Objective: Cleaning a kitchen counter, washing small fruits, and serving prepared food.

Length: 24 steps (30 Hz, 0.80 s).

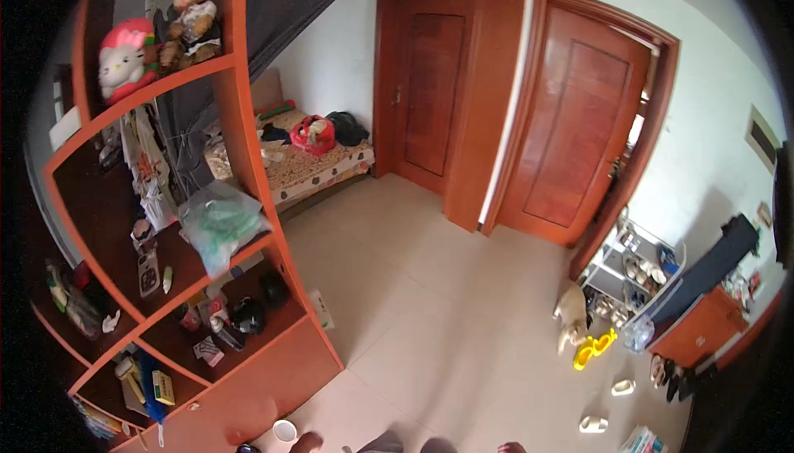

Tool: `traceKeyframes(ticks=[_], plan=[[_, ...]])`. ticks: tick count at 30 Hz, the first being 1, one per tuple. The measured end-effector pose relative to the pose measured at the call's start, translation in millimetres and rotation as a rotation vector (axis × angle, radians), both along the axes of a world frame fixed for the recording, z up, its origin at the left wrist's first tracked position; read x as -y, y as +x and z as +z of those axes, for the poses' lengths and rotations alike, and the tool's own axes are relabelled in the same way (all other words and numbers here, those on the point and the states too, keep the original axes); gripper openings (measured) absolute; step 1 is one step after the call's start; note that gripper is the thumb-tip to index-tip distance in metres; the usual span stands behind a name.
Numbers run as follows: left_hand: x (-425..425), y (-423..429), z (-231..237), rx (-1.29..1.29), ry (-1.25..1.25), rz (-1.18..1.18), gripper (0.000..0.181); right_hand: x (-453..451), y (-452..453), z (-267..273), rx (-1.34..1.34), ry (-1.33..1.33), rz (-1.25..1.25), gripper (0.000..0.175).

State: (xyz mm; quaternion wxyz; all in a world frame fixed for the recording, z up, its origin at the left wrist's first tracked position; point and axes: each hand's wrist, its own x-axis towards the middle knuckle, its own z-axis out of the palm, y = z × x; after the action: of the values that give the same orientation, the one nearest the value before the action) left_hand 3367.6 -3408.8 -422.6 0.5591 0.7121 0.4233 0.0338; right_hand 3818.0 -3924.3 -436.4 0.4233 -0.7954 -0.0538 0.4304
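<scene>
My left hand (307, 442) shows only in part at the bottom edge, left of centre. Directly beside it is a white round cup or roll (285, 431); whether the hand holds it, I cannot tell. A small dark object (248, 448) lies at the edge to the left of that. Just the top of my right hand (512, 447) enters the bottom edge, right of centre, with its fingers mostly cut off. Between the hands, two dark rounded shapes, perhaps my feet or knees, show at the edge.
An orange-red shelf unit (282, 261) with a plastic bag (223, 223) and soft toys stands left. A bed (322, 171) and two wooden doors are ahead. To the right are a small dog or cat (572, 313), yellow slippers (593, 349), pale slippers (623, 387) and a shoe rack (611, 280).
</scene>
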Motion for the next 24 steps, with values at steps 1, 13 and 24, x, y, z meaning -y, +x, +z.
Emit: traceKeyframes(ticks=[1, 13, 24], plan=[[-31, 54, -22, -0.057, 0.271, -0.206, 0.031, -7, 9, 15, -0.027, -0.042, -0.069, 0.022], [-279, 457, 3, -0.098, 0.339, -0.306, 0.022, -320, 346, 75, -0.004, -0.111, -0.043, 0.021], [-472, 464, -57, -0.502, 0.140, -0.010, 0.019, -899, 664, 42, 0.459, 0.314, 0.591, 0.021]])
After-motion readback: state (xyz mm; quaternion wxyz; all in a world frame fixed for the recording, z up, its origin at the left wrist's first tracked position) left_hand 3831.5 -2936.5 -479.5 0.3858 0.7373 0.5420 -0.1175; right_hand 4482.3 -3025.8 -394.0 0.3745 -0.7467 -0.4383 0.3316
